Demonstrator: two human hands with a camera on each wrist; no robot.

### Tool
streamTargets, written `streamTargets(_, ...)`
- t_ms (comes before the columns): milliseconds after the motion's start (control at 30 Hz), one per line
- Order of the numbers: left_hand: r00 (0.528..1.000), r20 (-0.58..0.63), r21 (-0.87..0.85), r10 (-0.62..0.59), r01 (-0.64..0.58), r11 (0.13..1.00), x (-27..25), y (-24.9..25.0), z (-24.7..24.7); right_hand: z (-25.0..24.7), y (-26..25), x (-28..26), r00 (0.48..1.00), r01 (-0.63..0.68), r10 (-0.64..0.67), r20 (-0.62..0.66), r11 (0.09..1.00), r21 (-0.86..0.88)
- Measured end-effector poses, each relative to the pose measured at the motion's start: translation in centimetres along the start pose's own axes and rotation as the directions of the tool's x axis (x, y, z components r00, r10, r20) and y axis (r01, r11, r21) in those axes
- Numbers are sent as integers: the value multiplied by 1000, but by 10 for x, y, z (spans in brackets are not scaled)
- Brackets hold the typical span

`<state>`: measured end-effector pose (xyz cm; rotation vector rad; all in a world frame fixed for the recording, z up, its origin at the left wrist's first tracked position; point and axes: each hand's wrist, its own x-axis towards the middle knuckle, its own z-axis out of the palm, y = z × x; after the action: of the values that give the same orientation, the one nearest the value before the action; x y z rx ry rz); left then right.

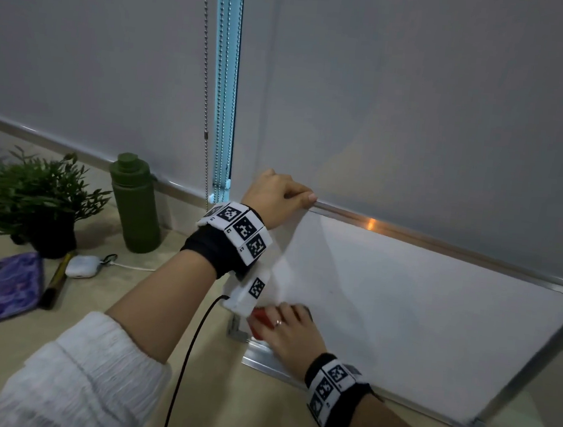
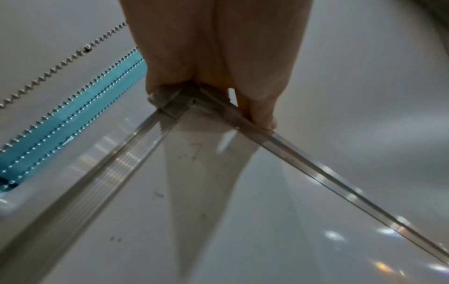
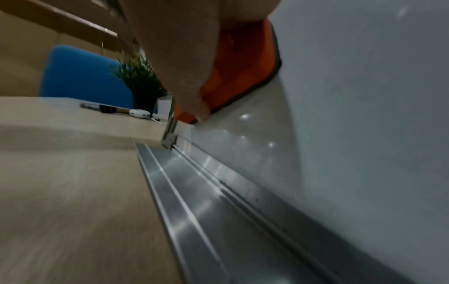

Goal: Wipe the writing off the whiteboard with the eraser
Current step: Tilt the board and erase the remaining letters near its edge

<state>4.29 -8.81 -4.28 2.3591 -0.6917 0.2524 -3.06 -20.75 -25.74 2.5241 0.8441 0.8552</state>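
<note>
A white whiteboard (image 1: 401, 311) with a metal frame leans against the roller blind on the table. My left hand (image 1: 275, 195) grips its top left corner (image 2: 184, 100), fingers curled over the upper rail. Faint marks, one like a "7" (image 2: 195, 153), show on the board just below that corner. My right hand (image 1: 292, 331) holds the red-orange eraser (image 1: 259, 319) against the board's lower left area, close to the frame's corner. In the right wrist view the eraser (image 3: 238, 67) lies flat on the board with its dark felt edge touching the surface.
A metal pen tray (image 3: 194, 192) runs along the board's bottom edge. To the left on the table (image 1: 55, 329) stand a potted plant (image 1: 30, 196) and a green bottle (image 1: 136, 203). Nearby lie a purple phone (image 1: 13, 285), a marker (image 1: 57, 281) and a white earbud case (image 1: 82, 266). Bead chains (image 1: 210, 86) hang behind.
</note>
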Motion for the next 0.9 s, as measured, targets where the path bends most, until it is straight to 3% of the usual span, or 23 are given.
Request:
streamTargets(33, 1000, 0, 1, -6, 6, 1000, -1, -1, 0, 1, -1, -2, 1000, -6, 5, 22, 1000, 9)
streamTargets(100, 1000, -5, -15, -24, 24, 1000, -3, -2, 1, -6, 6, 8, 989, -140, 142, -49, 989, 47)
streamTargets(200, 999, -19, -26, -33, 33, 999, -3, -2, 4, -31, 25, 39, 857, -436, 442, -267, 896, 83)
streamTargets(267, 999, -26, -28, -30, 29, 999, -1, -2, 4, -33, 32, 47, 808, -514, 518, -281, 853, 92)
streamTargets(333, 999, -26, -31, -24, 24, 999, 2, -2, 3, -24, 27, 43, 861, -440, 448, -239, 893, 88)
streamTargets(400, 1000, -22, -38, -20, 19, 999, 5, -2, 4, -7, 13, 24, 955, -246, 249, -162, 968, 39)
streamTargets(466, 1000, -8, -45, -28, 28, 999, 8, -2, 3, 4, 5, 1, 993, -112, 113, -27, 993, 30)
streamTargets(566, 1000, -3, -48, -30, 29, 998, 9, -4, 4, 9, 0, -23, 983, -111, 95, 159, 989, 98)
streamTargets(666, 1000, -12, -45, -21, 21, 999, 9, -5, 5, 15, 2, -40, 938, -139, 88, 336, 982, 131)
streamTargets(900, 998, -41, -38, -38, 37, 999, 10, -12, 11, 4, 8, -85, 912, -339, 250, 326, 907, 252)
